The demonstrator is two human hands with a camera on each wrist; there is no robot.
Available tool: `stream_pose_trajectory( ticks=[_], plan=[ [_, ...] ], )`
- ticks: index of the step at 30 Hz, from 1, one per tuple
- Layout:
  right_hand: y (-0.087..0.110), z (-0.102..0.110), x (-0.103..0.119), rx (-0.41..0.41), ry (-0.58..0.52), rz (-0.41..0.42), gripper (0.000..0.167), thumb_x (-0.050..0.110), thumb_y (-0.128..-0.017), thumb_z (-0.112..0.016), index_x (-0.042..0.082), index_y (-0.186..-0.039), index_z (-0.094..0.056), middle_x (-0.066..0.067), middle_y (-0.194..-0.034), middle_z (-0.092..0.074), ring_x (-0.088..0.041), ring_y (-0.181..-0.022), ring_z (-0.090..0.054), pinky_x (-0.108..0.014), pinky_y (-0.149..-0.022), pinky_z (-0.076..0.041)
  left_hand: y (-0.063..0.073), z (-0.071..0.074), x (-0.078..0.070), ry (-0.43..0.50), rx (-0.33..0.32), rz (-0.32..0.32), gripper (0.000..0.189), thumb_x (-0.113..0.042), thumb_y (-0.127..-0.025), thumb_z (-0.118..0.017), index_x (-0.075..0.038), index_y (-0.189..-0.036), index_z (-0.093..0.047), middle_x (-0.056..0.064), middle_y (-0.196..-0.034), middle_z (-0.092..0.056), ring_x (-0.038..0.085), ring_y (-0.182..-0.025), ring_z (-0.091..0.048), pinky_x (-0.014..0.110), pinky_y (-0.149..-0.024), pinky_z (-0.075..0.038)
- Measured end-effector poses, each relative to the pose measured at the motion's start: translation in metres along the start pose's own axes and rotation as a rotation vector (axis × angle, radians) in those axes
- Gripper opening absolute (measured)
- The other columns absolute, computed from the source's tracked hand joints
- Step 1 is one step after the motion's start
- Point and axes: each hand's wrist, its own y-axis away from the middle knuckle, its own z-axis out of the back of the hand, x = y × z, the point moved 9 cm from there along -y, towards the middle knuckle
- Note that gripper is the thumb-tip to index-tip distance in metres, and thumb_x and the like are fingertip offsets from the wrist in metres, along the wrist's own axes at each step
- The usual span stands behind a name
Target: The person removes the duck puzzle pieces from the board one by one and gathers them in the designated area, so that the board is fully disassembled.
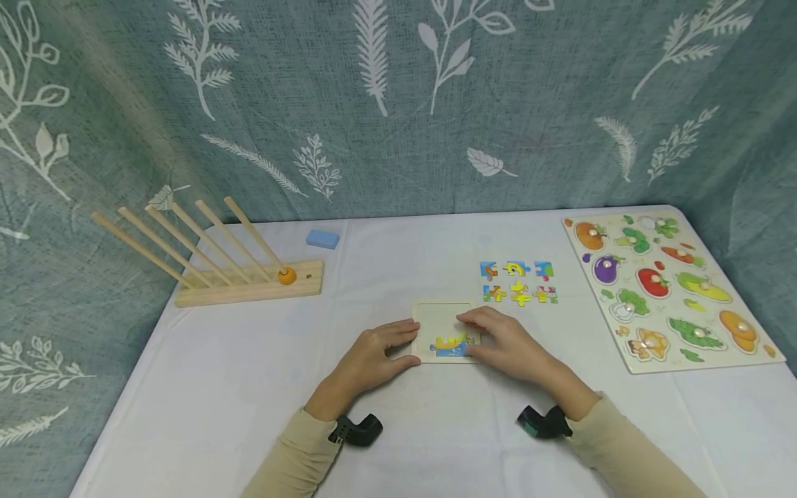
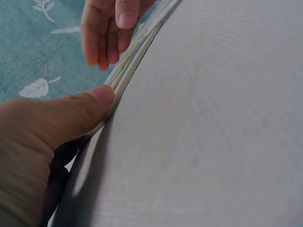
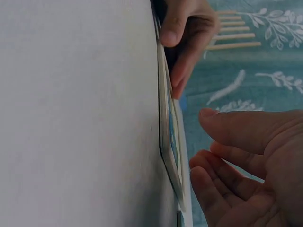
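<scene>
A small cream puzzle board [image 1: 445,315] lies on the table, with joined yellow-and-blue jigsaw pieces [image 1: 452,345] along its near side. My left hand [image 1: 380,356] holds the board's left end, the thumb at the near corner and the fingers along the left side. In the left wrist view its thumb [image 2: 97,97] presses the board's edge. Over the board's right part hovers my right hand [image 1: 507,344]. Its fingers [image 3: 208,189] are loosely bent, apart from the thumb, with nothing between them in the right wrist view.
Several loose jigsaw pieces [image 1: 518,282] lie in two rows behind the board. To the right is a vegetable peg puzzle [image 1: 669,290]. A wooden rack [image 1: 249,285] with upright rods and an orange bead [image 1: 286,276] stands left, near a blue block [image 1: 322,239].
</scene>
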Motion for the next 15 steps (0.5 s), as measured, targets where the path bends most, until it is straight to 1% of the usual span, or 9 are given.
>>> stream_pose_trajectory(
  ticks=[3,6,9,15],
  plan=[
    [-0.004,-0.008,0.006,0.037,0.008,0.017,0.046,0.014,-0.084,-0.072,0.004,-0.127,-0.058,-0.005,-0.122,-0.060,-0.018,-0.108,-0.059,-0.039,-0.094,-0.050,0.000,0.001,0.000,0.000,0.001,-0.002,0.049,-0.025,-0.077,-0.079,0.001,-0.116,-0.067,0.008,-0.123,-0.065,0.022,-0.118,-0.059,0.035,-0.099,-0.050],
    [-0.009,-0.015,0.010,0.082,0.041,0.016,0.045,0.016,-0.084,-0.071,0.005,-0.126,-0.059,-0.004,-0.122,-0.060,-0.015,-0.103,-0.059,-0.036,-0.091,-0.051,0.000,0.001,0.000,-0.002,0.001,-0.007,0.048,-0.025,-0.077,-0.079,0.001,-0.116,-0.067,0.008,-0.123,-0.065,0.022,-0.118,-0.059,0.035,-0.098,-0.050],
    [-0.012,-0.022,0.012,0.118,0.075,0.015,0.041,0.017,-0.086,-0.070,0.006,-0.124,-0.059,-0.004,-0.121,-0.060,-0.014,-0.104,-0.058,-0.036,-0.091,-0.051,0.000,0.001,0.000,0.002,0.004,-0.009,0.048,-0.024,-0.077,-0.079,0.001,-0.116,-0.067,0.008,-0.123,-0.065,0.022,-0.118,-0.059,0.035,-0.098,-0.050],
    [-0.014,-0.029,0.013,0.141,0.080,0.019,0.036,0.015,-0.085,-0.071,0.007,-0.119,-0.064,-0.003,-0.116,-0.056,-0.017,-0.105,-0.057,-0.038,-0.091,-0.050,0.001,0.000,0.000,-0.001,0.009,-0.009,0.049,-0.025,-0.078,-0.078,0.001,-0.118,-0.066,0.009,-0.123,-0.064,0.022,-0.118,-0.059,0.035,-0.098,-0.050]
  ],
)
